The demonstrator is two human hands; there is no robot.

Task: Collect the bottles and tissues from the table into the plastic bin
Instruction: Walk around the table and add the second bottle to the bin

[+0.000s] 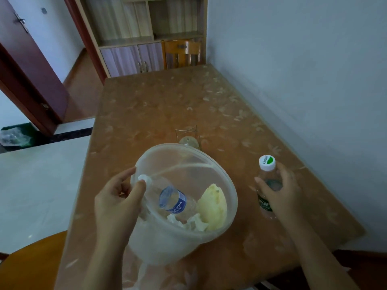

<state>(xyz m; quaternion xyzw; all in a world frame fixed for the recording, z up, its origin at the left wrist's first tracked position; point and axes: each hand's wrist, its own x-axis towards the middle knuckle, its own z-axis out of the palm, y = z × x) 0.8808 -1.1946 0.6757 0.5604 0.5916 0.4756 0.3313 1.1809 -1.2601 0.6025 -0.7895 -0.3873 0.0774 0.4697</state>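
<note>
A translucent plastic bin (209, 164) is tilted above the near part of the table (167, 105). My left hand (117, 201) grips its near-left rim. Inside lie a clear bottle with a blue label (173, 200), crumpled white tissues (194, 223) and a yellowish crumpled wad (213, 206). My right hand (280, 193) is closed around an upright clear bottle with a white-and-green cap (267, 164) standing on the table to the right of the bin.
A clear glass (187, 137) stands just behind the bin. The wall runs along the table's right side. A wooden chair (182, 53) and a cabinet are at the far end, another chair (31, 262) at the near left.
</note>
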